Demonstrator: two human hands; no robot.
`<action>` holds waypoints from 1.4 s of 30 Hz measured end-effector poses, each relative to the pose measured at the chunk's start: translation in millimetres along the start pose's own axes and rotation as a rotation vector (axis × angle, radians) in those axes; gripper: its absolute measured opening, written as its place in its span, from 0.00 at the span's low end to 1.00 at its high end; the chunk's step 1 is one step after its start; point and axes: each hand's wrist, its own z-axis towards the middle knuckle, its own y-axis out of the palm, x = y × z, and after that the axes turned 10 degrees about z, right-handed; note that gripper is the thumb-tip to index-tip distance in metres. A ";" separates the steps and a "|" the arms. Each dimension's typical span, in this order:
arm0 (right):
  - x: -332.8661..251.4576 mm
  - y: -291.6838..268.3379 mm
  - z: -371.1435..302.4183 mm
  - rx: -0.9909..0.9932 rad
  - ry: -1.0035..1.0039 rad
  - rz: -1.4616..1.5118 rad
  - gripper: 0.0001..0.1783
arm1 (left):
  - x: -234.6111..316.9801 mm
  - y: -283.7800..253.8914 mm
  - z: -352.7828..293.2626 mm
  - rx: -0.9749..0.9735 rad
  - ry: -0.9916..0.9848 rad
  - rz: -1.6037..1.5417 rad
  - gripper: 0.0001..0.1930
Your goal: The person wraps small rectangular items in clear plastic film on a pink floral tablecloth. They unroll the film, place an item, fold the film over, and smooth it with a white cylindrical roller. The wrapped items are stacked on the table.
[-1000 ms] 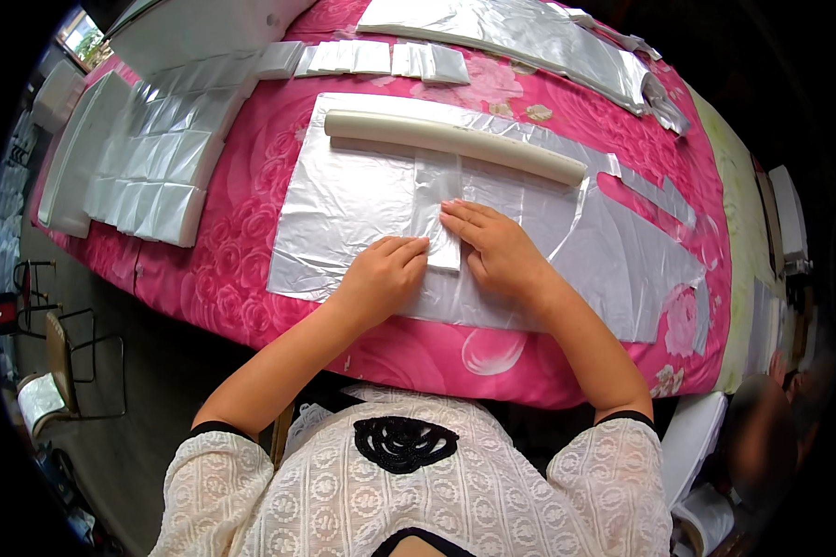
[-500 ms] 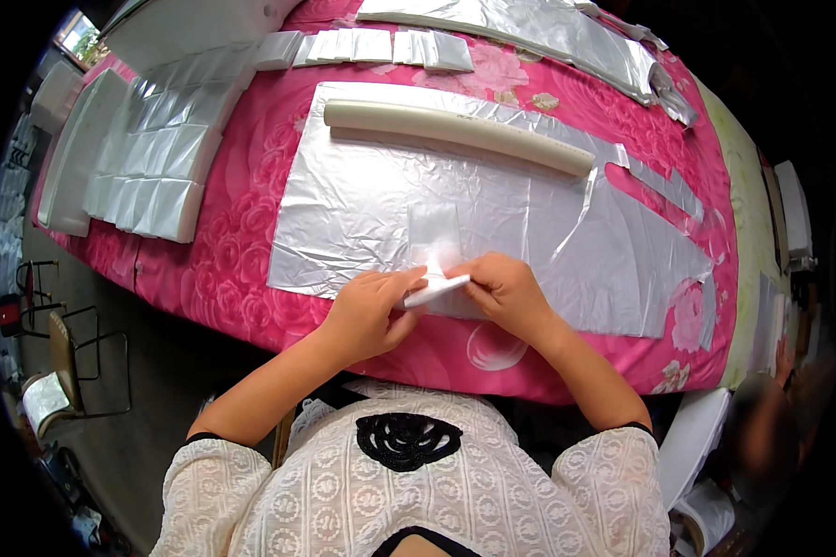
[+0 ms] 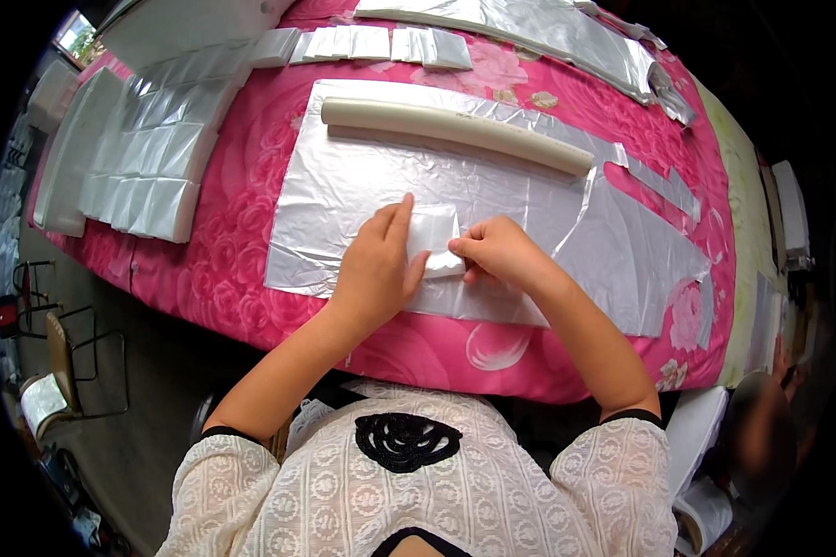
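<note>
A small folded packet of white, translucent plastic film (image 3: 434, 230) lies flat near the front of a large silvery plastic sheet (image 3: 339, 200). Along the packet's left edge rests my left hand (image 3: 376, 260), fingers stretched out and thumb apart at the lower edge. My right hand (image 3: 502, 252) pinches the packet's right edge between thumb and forefinger, its other fingers curled beneath. Beyond both hands, a long cream-coloured tube (image 3: 455, 135) lies slantwise on the sheet.
Rows of folded film packets (image 3: 149, 153) cover the table's left side beside a white box (image 3: 79, 153). More small packets (image 3: 344, 45) and stacked silvery sheets (image 3: 520, 32) lie at the back. The pink flowered cloth (image 3: 232, 223) shows between. A chair (image 3: 65, 362) stands left.
The packet, lifted and tilted in both hands before, now lies flat on the sheet. My left hand has moved forward and straightened its fingers; my right has shifted slightly forward.
</note>
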 end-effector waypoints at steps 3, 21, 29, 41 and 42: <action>2.5 -0.8 3.6 -0.021 -0.003 0.036 0.13 | 14.2 8.6 0.1 -0.076 0.215 0.056 0.35; 12.2 22.5 5.7 0.320 -1.010 -0.974 0.29 | 10.8 6.1 -24.7 -0.042 -0.001 -0.146 0.42; 30.9 98.6 7.2 0.165 -0.812 -0.797 0.39 | -16.2 -62.5 -150.5 -0.712 -0.987 -1.037 0.13; 22.7 145.0 -21.5 -0.359 -1.184 -0.745 0.16 | -20.2 -85.0 -143.3 -0.591 -0.734 -0.547 0.09; 16.4 132.2 -15.2 -0.400 -1.200 -0.785 0.13 | -18.1 -93.0 -129.2 -0.600 -0.651 -0.403 0.09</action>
